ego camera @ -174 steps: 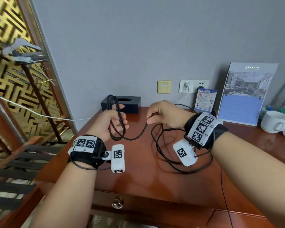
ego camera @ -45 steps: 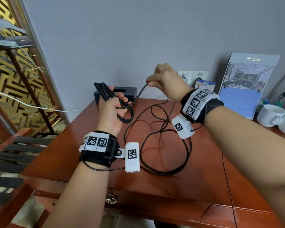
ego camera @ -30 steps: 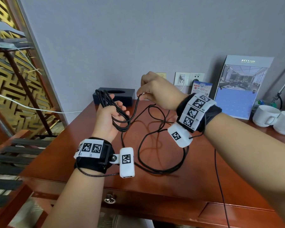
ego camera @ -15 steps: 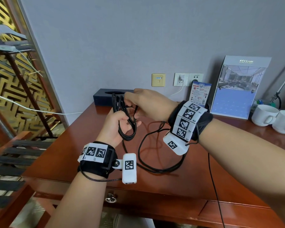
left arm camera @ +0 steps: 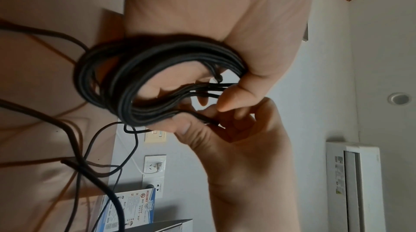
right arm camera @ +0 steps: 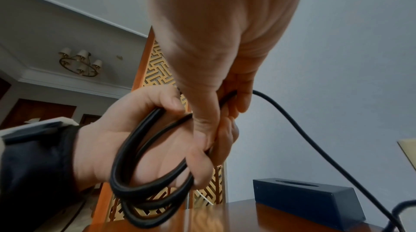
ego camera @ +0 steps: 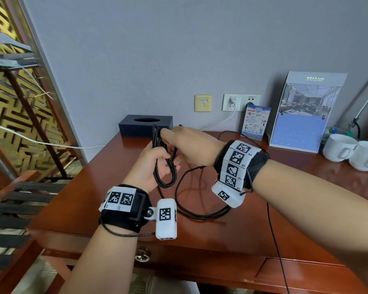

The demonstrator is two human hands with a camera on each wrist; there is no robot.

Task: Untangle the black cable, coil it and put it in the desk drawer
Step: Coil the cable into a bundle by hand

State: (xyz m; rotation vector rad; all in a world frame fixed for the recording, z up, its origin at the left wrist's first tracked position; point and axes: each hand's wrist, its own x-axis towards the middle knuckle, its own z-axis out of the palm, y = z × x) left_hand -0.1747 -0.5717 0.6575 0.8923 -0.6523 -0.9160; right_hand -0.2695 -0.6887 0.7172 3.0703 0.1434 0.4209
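My left hand (ego camera: 157, 160) is raised above the desk and grips a coil of black cable (ego camera: 165, 166) of several loops; the coil (left arm camera: 139, 79) hangs from its curled fingers. My right hand (ego camera: 170, 134) meets it at the top of the coil and pinches a strand of the cable (right arm camera: 227, 99) against the bundle. From there the loose cable (ego camera: 200, 215) trails down and lies in wide loops on the wooden desk (ego camera: 232, 240) under my right wrist. The desk drawer (ego camera: 142, 256), with a ring pull, is closed at the front edge.
A black tissue box (ego camera: 146, 125) sits at the back of the desk. A small card (ego camera: 256, 122), a blue brochure stand (ego camera: 304, 115) and two white cups (ego camera: 340, 147) stand at the back right. Wall sockets (ego camera: 232, 102) hold a white lead. A gold lattice screen (ego camera: 9, 102) stands left.
My right hand came down from its raised position and over to my left hand, laying another loop of cable onto the coil. The loose cable on the desk has shrunk.
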